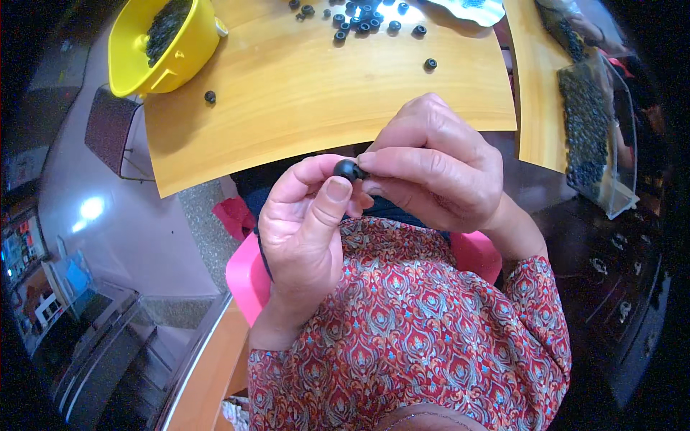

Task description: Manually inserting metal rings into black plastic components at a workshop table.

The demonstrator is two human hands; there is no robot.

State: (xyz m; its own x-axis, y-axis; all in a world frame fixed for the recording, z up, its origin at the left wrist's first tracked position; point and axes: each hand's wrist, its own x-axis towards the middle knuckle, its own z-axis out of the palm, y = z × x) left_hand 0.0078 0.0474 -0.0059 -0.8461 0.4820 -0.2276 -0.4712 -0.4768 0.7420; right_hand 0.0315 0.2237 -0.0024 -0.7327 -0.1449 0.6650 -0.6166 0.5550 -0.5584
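Note:
In front of my chest, just below the table's near edge, a small black round part with a glossy, domed surface is held between both hands. My left hand pinches it between thumb and forefinger, palm partly turned up. From the right, my right hand grips its other end with thumb and fingertips, which hide that end. Several similar black ring-like parts lie scattered at the far side of the wooden table. One black part sits apart on the right, another black part on the left.
A yellow tub holding dark pieces stands at the table's far left. At the far right, a clear bin full of dark small parts is beside another person's hand. A white sheet or bag lies at the back.

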